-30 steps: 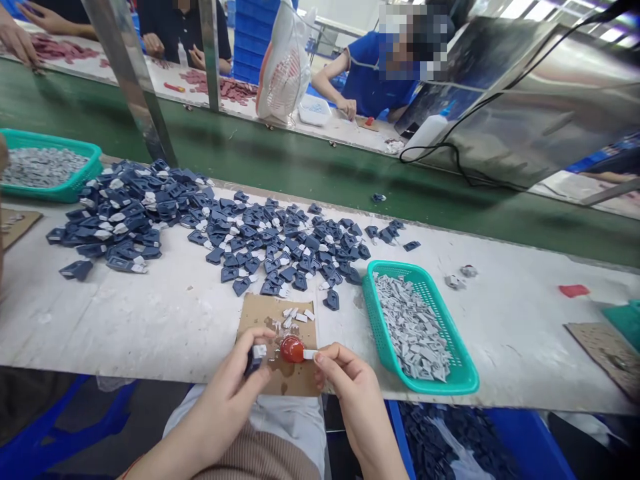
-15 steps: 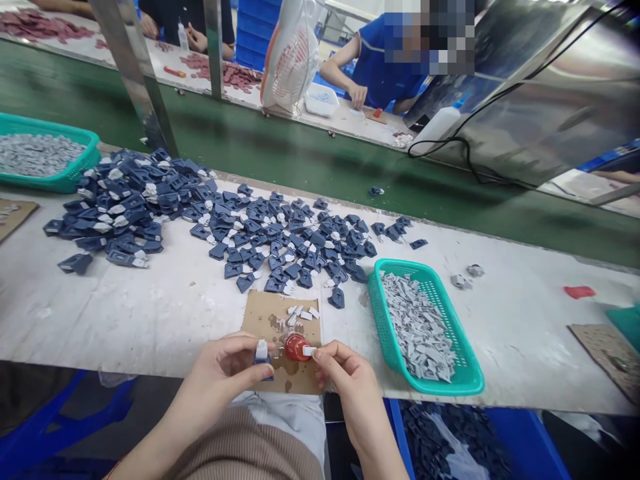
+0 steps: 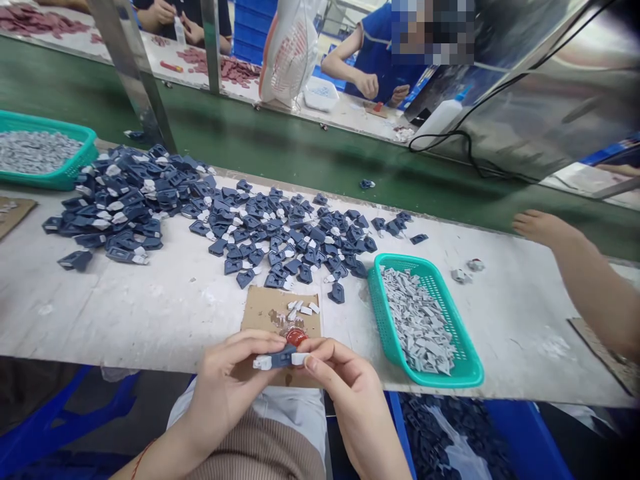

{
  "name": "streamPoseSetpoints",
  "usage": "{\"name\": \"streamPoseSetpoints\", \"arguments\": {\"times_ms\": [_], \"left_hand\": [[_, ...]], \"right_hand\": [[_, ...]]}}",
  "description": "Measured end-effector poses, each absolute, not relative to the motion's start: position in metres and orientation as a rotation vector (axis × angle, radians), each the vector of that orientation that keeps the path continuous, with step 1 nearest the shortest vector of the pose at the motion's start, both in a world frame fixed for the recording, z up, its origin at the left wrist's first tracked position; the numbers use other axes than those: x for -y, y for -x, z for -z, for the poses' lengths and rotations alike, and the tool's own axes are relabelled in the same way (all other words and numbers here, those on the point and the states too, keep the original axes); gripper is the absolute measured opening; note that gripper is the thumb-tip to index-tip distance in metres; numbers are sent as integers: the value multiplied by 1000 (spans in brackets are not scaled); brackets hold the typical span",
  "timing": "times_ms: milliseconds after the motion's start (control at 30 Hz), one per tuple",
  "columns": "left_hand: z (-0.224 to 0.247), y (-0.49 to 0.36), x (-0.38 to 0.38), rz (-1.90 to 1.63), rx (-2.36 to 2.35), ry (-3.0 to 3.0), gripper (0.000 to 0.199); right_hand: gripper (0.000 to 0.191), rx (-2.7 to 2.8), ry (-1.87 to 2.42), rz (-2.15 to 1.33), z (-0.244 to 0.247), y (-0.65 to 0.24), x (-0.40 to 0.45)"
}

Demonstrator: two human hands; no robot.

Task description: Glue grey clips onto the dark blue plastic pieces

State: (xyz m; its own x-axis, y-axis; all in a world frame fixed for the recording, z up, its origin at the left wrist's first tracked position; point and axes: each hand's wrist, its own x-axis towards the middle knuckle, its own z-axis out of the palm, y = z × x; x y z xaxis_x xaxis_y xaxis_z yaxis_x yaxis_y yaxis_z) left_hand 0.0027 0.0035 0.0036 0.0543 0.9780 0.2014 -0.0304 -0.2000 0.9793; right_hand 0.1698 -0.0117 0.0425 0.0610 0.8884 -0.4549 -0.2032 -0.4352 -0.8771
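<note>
My left hand [image 3: 233,367] pinches a dark blue plastic part [image 3: 281,359] with a white piece on its left end. Between the thumb and fingers of my right hand [image 3: 340,373] is a small white plastic piece [image 3: 299,359], held against the right end of the blue part. Just beyond my fingers, a red round cap or dish [image 3: 296,337] with wet, shiny contents sits on a cardboard sheet [image 3: 257,307]. Several loose white pieces [image 3: 303,309] lie on that cardboard. Part of the red thing is hidden by my hands.
A green basket [image 3: 477,380] of small grey-white pieces stands at right. Blue parts [image 3: 285,233] spread across the table, heaped at left [image 3: 130,200]. Another person's arm [image 3: 585,267] reaches over the right side toward the green belt [image 3: 340,153]. People sit opposite.
My right hand has brought the white piece from the red dish leftward to the blue part, which has turned sideways. Another person's arm has appeared at right, and the red piece there is no longer visible.
</note>
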Motion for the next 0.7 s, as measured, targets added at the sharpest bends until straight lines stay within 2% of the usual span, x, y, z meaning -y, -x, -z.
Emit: {"name": "streamPoseSetpoints", "arguments": {"times_ms": [467,700], "left_hand": [[1,2,7,-1314,-1103,-1545,23],[3,5,11,-1328,-1108,-1641,34]], "right_hand": [[24,807,1475,-1479,-46,-158,14],[26,767,1496,-1453,-43,-155,15]]}}
